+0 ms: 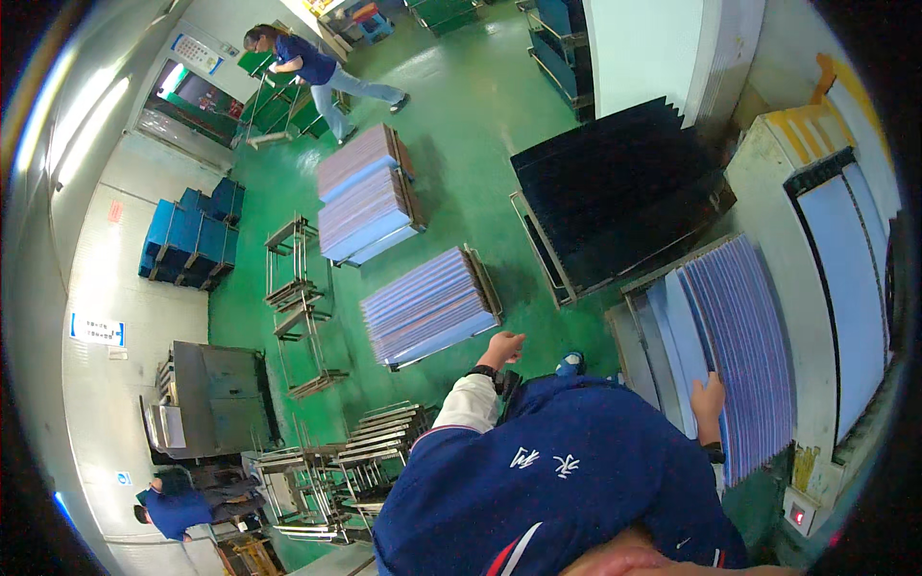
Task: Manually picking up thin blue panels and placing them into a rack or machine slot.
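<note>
Striped blue panels (744, 355), packed side by side, stand low at the right, at about two o'clock from the wearer's chest; directions here take twelve as the top of the view. Under everything spreads a green floor (471, 86). The bulkiest neighbour is a pale cabinet (768, 206), on the pack's two-o'clock side. A dark stack of panels (615, 192) sits beyond the pack, toward eleven o'clock. Smaller, and well apart toward nine, is a rack of striped panels (427, 305).

The pack's long axis runs roughly from eleven to five o'clock, bowed by the lens, its stripes following that length. Plain pale-blue panels (677, 336) lie along its nine-o'clock side.

The right hand (708, 396) is clearly the nearer one: it is at the pack's nine-o'clock edge, about midway along the length, so most of the striped face lies from one round to five o'clock of that grip. It appears to touch the edge, yet I cannot tell whether its fingers pinch a panel or merely rest there. The left hand (504, 348) is well apart, toward ten o'clock from the right, over the floor and near the striped rack; its fingers look partly curled, with nothing visibly held, and how tightly they close cannot be told.
</note>
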